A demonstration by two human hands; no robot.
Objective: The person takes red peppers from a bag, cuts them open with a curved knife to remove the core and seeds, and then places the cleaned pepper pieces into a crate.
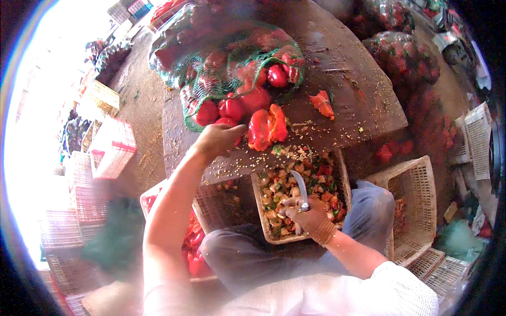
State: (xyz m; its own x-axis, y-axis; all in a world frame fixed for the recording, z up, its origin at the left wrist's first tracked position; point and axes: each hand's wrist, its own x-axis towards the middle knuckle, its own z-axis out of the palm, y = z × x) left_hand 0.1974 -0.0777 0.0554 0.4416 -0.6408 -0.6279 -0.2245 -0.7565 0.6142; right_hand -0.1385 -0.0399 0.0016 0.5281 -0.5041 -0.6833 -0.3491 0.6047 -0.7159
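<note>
At the near edge of the brown table, my left hand (219, 141) is closed round a red bell pepper (226, 121), mostly hidden by the fingers. Just beyond it is the mouth of a green net bag (184, 79), with more red peppers (231, 108) spilling out. A cut-open red pepper (267, 128) lies right of that hand. My right hand (312, 217), in a brownish glove, grips a knife (300, 187) with a curved blade pointing up and away. It hovers over a crate (256, 197) of pepper cores and green stems (276, 184).
Seeds and an orange-red pepper piece (322, 105) are scattered on the table (363, 89). Red pepper pieces (195, 247) fill a crate by my left knee. Another crate (429, 195) stands by my right knee. Stacked crates (79, 184) line the left; full net bags (403, 58) sit at right.
</note>
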